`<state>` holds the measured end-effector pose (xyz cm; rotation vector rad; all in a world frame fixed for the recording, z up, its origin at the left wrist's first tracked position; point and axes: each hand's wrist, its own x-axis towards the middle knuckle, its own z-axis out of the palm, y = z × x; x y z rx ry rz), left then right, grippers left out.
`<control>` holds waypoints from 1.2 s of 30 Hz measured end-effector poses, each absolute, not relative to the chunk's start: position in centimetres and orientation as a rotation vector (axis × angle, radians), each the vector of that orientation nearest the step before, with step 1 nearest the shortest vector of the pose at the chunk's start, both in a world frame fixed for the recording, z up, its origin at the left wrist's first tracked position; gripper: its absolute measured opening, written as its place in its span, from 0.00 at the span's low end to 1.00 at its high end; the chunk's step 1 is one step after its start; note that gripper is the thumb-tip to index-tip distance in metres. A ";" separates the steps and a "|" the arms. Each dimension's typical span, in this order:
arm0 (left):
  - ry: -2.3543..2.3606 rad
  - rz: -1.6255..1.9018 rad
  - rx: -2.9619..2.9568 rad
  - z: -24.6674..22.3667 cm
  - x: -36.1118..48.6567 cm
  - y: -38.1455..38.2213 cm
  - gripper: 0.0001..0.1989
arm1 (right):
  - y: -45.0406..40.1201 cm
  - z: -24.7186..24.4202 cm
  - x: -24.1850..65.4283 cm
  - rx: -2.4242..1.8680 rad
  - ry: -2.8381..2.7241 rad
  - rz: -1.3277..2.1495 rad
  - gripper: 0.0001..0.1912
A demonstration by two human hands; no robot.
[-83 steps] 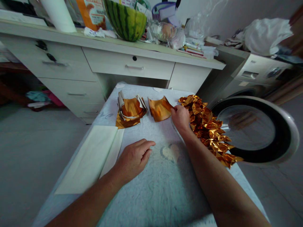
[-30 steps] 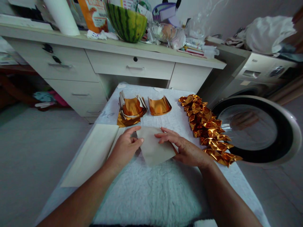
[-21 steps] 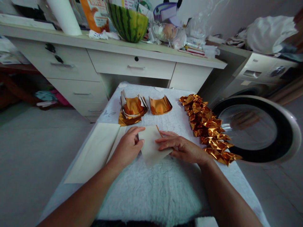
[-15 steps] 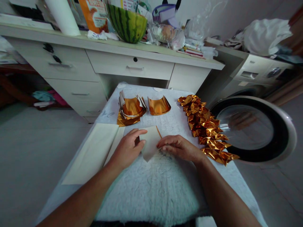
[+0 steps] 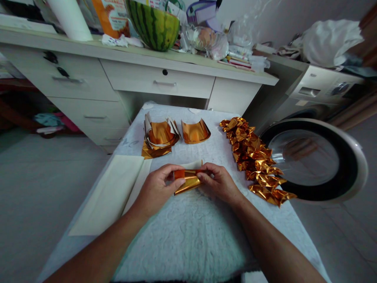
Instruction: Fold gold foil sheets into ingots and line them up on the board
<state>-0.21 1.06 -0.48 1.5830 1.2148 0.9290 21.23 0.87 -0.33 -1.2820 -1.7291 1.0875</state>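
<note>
Between my hands is a sheet of gold foil paper (image 5: 190, 183), its near part rolled over so the shiny gold side faces me and its pale back shows behind. My left hand (image 5: 160, 186) pinches its left end between thumb and fingers. At the right end, my right hand (image 5: 219, 181) pinches it the same way. Beyond them lie a stack of curled gold foil sheets (image 5: 161, 133) and a smaller curled stack (image 5: 195, 131). To the right runs a row of folded gold foil pieces (image 5: 255, 155). A pale folded paper (image 5: 108, 196) lies left of my left hand.
A pale cloth (image 5: 188, 239) covers the table. Behind it stands a white desk (image 5: 165, 80) bearing a watermelon half (image 5: 154, 27), a white roll (image 5: 70, 19) and clutter. The open washing machine door (image 5: 306, 157) reaches close to the table's right edge.
The sheet in my hands has been turned and rolled over, so gold now shows where its pale back faced me. My right hand has moved slightly up and changed its grip. The view has shifted slightly.
</note>
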 end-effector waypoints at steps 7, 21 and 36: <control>1.209 0.998 1.472 -1.4 -0.1 1.1 0.09 | 1.0 -0.3 21.3 -1.330 -1.555 0.837 0.28; 1.140 1.016 1.354 -0.5 0.3 1.0 0.15 | 0.9 0.4 21.2 -1.124 -1.150 1.576 0.21; 1.201 0.947 1.271 0.0 0.2 1.3 0.10 | 0.8 -0.1 21.2 -1.086 -1.138 1.598 0.18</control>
